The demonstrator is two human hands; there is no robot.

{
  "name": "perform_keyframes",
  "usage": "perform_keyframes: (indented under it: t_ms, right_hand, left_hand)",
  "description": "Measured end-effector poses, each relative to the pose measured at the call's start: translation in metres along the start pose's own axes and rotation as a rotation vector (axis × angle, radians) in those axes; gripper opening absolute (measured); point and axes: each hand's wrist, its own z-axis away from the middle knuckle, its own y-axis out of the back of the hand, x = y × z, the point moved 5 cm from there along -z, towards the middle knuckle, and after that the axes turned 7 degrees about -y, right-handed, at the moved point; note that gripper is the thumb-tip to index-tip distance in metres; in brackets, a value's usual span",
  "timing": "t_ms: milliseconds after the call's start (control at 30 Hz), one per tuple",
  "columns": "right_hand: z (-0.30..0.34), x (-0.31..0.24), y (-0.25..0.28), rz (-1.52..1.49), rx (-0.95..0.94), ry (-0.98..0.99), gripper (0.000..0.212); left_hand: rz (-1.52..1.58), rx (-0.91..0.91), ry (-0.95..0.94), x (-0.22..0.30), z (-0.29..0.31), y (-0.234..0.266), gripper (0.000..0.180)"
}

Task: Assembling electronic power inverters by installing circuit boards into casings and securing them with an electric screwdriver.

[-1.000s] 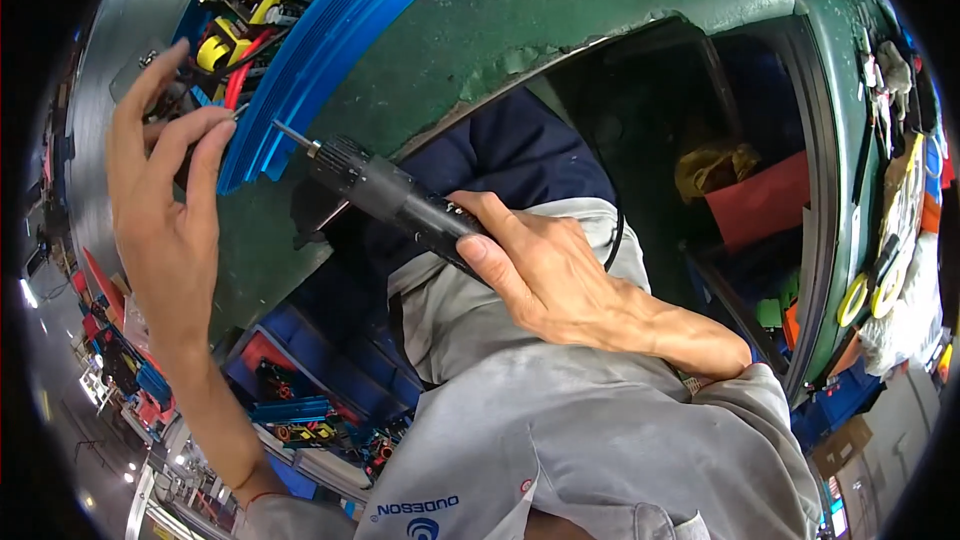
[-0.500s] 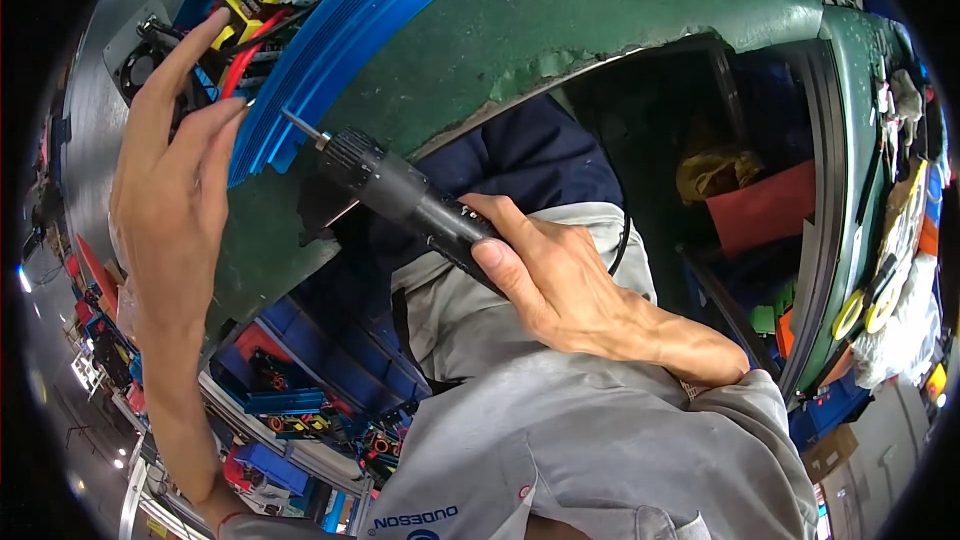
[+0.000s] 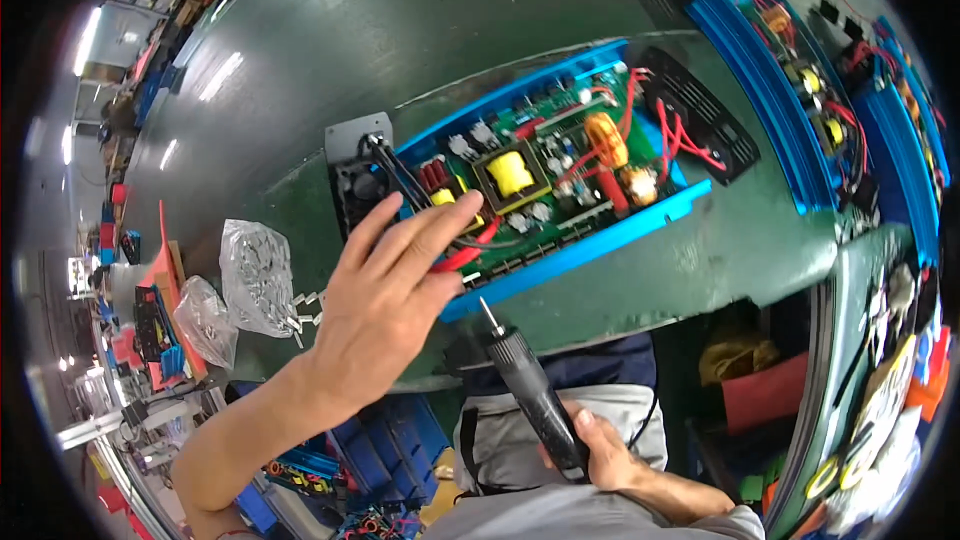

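Note:
An electric screwdriver (image 3: 530, 395), black with a thin metal bit, is gripped by my right hand (image 3: 610, 455). Its bit points up toward the near wall of a blue metal housing (image 3: 570, 268). A green circuit board (image 3: 560, 175) with coils and a yellow transformer fills that housing. Over its left end lies my left hand (image 3: 385, 305), some fingers stretched across the board. Beside a red wire (image 3: 460, 258), the left thumb and a finger close on a small silvery metal piece (image 3: 471, 279), mostly hidden.
A fan plate (image 3: 358, 180) and a black slotted end panel (image 3: 700, 115) flank the housing. More blue housings (image 3: 770, 100) stand at the right. Clear plastic bags (image 3: 257, 275) and small metal clips (image 3: 308, 310) lie left. Blue bins (image 3: 390, 450) sit below the green bench.
The view has swung back and left, bringing the whole housing into sight. The screwdriver now stands more upright, bit still near the housing's wall. My left hand remains by the red wire.

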Motion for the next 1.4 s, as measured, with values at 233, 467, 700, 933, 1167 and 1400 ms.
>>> perform_keyframes:
  t_ms: [233, 467, 700, 933, 1167, 1400]
  right_hand:
    - [-0.004, -0.008, -0.001, -0.077, -0.089, -0.113, 0.090]
    - [-0.008, -0.003, 0.001, -0.111, -0.141, -0.165, 0.102]
    - [-0.011, -0.013, -0.006, -0.050, -0.059, -0.129, 0.103]
    - [-0.011, -0.016, -0.005, -0.054, -0.054, -0.104, 0.100]
    - [-0.002, -0.002, 0.001, -0.095, -0.091, -0.145, 0.105]
    - [0.001, -0.013, -0.006, 0.015, 0.001, -0.064, 0.094]
  left_hand:
    - [0.056, -0.040, 0.040, -0.010, -0.005, -0.001, 0.015]
    - [0.055, 0.014, 0.023, -0.013, -0.001, -0.010, 0.014]
    - [-0.026, 0.062, -0.021, -0.015, 0.002, -0.012, 0.012]
    - [0.001, 0.038, 0.017, -0.018, -0.002, -0.009, 0.006]
    - [0.153, -0.209, 0.112, 0.002, -0.001, -0.007, 0.036]
    - [0.139, -0.187, 0.132, 0.004, 0.002, -0.006, 0.037]
